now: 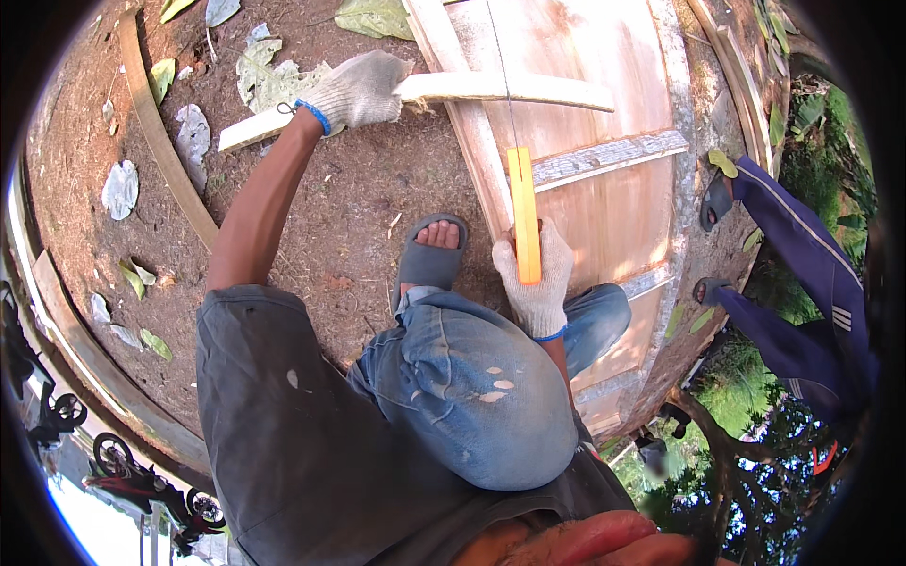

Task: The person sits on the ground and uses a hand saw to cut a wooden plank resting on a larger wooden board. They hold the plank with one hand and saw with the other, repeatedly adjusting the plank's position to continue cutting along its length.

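Observation:
My left hand (363, 92), in a knit glove, is closed on a long pale wooden strip (505, 90) lying across the edge of a wooden panel (590, 217). My right hand (538, 274), also gloved, grips a yellow tool (522, 212), apparently a handsaw seen from above. A thin dark line, likely its blade edge-on, runs up from the yellow part across the strip. The panel has pale boards and rough crosspieces (609, 156). My bent knee (481, 396) and one sandalled foot (429, 247) are beside it.
A co-worker in purple trousers (802, 283) and sandals stands at the right beside the panel. A curved plank (160, 141) and several large leaves (121, 189) lie on the dirt at the left. Motorbikes (151, 495) stand at the lower left; trees and plants (821, 160) line the right.

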Tool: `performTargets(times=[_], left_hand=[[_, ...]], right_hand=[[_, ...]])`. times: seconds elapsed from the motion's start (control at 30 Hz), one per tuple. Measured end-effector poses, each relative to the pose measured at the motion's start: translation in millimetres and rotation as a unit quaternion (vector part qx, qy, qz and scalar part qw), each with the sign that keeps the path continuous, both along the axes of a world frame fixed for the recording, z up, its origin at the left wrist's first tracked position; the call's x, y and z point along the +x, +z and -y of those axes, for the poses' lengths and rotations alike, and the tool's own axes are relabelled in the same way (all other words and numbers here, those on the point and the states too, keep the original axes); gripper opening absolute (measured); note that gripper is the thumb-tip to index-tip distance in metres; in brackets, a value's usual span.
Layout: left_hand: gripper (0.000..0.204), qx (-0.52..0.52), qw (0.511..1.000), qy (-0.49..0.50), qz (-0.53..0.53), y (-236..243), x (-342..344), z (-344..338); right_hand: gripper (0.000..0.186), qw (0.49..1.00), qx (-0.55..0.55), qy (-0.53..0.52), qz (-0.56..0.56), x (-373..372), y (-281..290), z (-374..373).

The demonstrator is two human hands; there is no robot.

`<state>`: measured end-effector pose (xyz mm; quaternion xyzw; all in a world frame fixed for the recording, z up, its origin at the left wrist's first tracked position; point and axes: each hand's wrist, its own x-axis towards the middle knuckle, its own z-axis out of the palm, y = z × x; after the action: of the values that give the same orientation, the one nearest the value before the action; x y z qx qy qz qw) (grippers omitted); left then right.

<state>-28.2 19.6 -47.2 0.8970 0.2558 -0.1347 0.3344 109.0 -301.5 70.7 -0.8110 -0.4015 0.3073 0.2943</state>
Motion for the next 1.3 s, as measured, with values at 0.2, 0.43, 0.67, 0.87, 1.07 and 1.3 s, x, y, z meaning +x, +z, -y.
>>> performTargets(times=[0.2,0.43,0.67,0.87,1.07,1.3], left_hand=[[0.037,-0.067,0.995,0.039,0.058,25.3,6.9,-15.8],[0.054,-0.002,0.980,0.100,0.171,1.0,-5.1,-0.3],[0.066,0.197,0.925,0.318,0.059,0.1,28.6,36.0],[0.062,0.227,0.915,0.334,0.021,-4.2,31.3,46.9],[0.058,0.249,0.913,0.322,-0.015,2.1,35.1,56.4],[0.061,0.218,0.924,0.314,-0.007,2.9,33.2,58.1]], right_hand=[[0.021,0.998,0.053,-0.011,-0.005,-8.2,-27.5,-45.9],[0.022,0.997,0.075,-0.034,0.003,14.3,-34.9,-58.5],[0.012,0.994,0.098,-0.048,-0.004,17.5,-40.5,-57.4],[0.021,0.987,0.121,-0.104,-0.023,4.4,-32.9,-44.9],[0.017,0.990,0.093,-0.103,-0.006,-3.6,-30.5,-33.7],[0.019,0.986,0.107,-0.122,-0.021,-11.2,-44.8,-45.5]])
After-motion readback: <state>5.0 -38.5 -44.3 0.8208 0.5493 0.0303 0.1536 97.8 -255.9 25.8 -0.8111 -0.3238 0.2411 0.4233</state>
